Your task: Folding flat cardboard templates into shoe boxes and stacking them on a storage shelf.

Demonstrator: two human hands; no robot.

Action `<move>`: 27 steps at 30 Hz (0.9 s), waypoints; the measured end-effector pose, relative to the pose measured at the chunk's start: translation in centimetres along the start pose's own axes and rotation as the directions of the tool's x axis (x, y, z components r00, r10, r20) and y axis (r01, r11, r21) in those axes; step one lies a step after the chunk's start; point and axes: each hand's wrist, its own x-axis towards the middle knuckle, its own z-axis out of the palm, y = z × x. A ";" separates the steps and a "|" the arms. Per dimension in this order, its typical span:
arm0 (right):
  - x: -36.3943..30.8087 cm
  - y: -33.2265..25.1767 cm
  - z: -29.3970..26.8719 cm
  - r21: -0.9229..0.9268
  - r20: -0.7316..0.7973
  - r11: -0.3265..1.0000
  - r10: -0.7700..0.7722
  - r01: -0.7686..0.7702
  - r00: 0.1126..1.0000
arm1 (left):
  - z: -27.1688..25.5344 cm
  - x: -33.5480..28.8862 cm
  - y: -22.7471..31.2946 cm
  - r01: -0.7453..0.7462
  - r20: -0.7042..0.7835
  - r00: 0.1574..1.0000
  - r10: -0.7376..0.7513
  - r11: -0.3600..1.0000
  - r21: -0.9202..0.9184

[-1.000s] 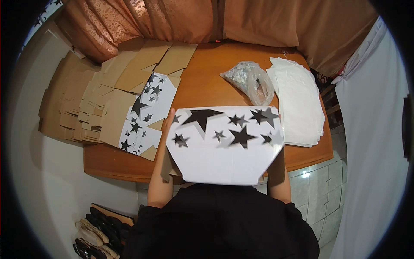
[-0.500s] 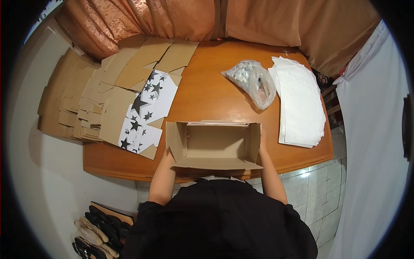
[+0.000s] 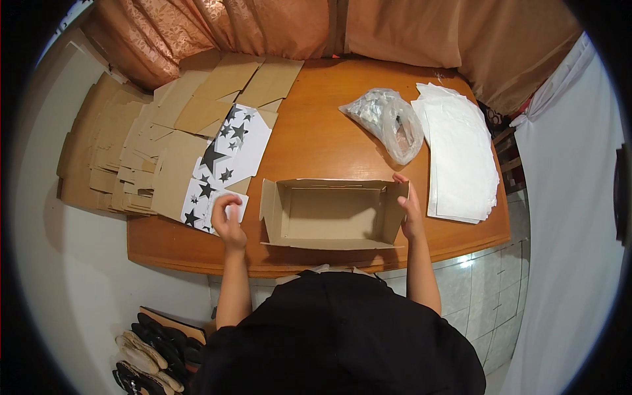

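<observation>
An open-topped brown cardboard box (image 3: 334, 214) rests near the table's front edge, its inside facing up. Beside its right wall is my right hand (image 3: 412, 209), fingers stretched out and thumb touching or close to the upper edge. My left hand (image 3: 228, 220) is apart from the box on its left, with nothing in it. Its fingers are loosely bent and spread, above the corner of a flat cardboard piece (image 3: 250, 141) with a white face and black stars.
Overlapping flat cardboard blanks (image 3: 141, 141) cover the left of the wooden table (image 3: 309, 131). A clear plastic bag (image 3: 388, 125) with contents I cannot make out lies at the back right. Beside it is a stack of white sheets (image 3: 457, 155). Shoes (image 3: 155, 349) stand on the floor at lower left.
My left hand has let go of the box and moved left. The box has shifted slightly right, and my right hand has slid up along its right side, fingers now stretched out.
</observation>
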 end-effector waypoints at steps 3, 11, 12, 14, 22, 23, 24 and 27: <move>0.7 0.9 0.5 0.154 -0.022 0.987 0.046 -0.042 0.999 | -0.6 0.8 5.1 -0.294 0.405 0.899 0.169 0.917 0.271; 1.0 0.7 0.7 0.255 0.032 0.966 0.025 -0.032 0.999 | 2.3 -1.6 3.6 -0.403 0.465 0.881 0.082 0.645 0.650; 0.9 0.7 0.7 0.280 0.047 0.960 0.011 -0.024 0.999 | 2.5 -1.9 2.7 -0.346 0.437 0.899 0.023 0.649 0.677; 0.8 1.1 0.6 0.314 0.034 0.949 -0.023 0.011 0.999 | 3.6 -2.4 2.4 -0.322 0.373 0.925 0.067 0.658 0.680; 1.2 2.6 1.4 -0.099 0.041 0.974 -0.199 0.202 0.979 | 6.2 -5.0 -2.1 -0.595 0.249 0.800 0.546 0.664 0.453; 1.0 2.4 1.9 -0.098 0.042 0.975 -0.197 0.200 0.980 | 6.2 -4.9 -2.4 -0.594 0.249 0.801 0.545 0.665 0.454; 0.7 2.1 2.4 -0.003 0.014 0.987 -0.159 0.159 0.987 | 6.1 -4.9 -2.6 -0.581 0.278 0.814 0.511 0.704 0.408; 0.9 3.4 1.8 0.097 -0.031 0.983 -0.153 0.156 0.988 | 6.1 -4.9 -2.2 -0.553 0.298 0.831 0.469 0.749 0.364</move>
